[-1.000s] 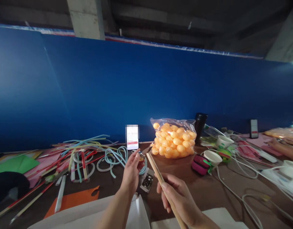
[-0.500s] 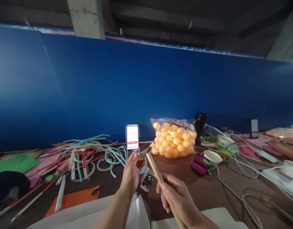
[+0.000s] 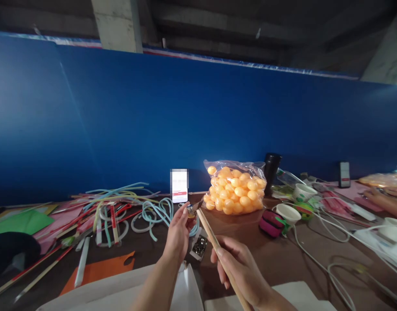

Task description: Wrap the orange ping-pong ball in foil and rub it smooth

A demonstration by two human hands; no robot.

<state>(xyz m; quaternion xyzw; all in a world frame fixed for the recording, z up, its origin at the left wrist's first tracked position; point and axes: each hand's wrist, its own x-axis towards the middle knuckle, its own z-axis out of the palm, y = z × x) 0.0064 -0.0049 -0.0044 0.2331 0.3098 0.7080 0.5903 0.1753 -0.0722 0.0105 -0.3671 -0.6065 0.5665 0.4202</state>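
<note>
My left hand [image 3: 177, 229] is closed on a small shiny metal piece [image 3: 191, 211], pinched at the fingertips. A dark pointed part [image 3: 198, 205] sticks out from it toward the right; its kind is too small to make out. In my right hand [image 3: 239, 268] is a long flat wooden stick [image 3: 214, 239], gripped along its lower half and slanting up to the left. The stick's top end comes close to the metal piece; whether they touch I cannot tell. Below my left fingers lies a small white box [image 3: 196, 255] filled with dark shiny metal bits.
A clear bag of orange balls [image 3: 234, 190] stands behind my hands. Left lie pale blue tubes [image 3: 153, 214], an orange sheet [image 3: 98, 270] and sticks. A phone [image 3: 179, 185] leans on the blue wall. At right are paper cups [image 3: 288, 214], a purple pouch [image 3: 271, 223], white cables and another person's hand [image 3: 376, 201].
Both hands keep nearly the same pose. The wooden stick's top end has shifted very slightly to the left.
</note>
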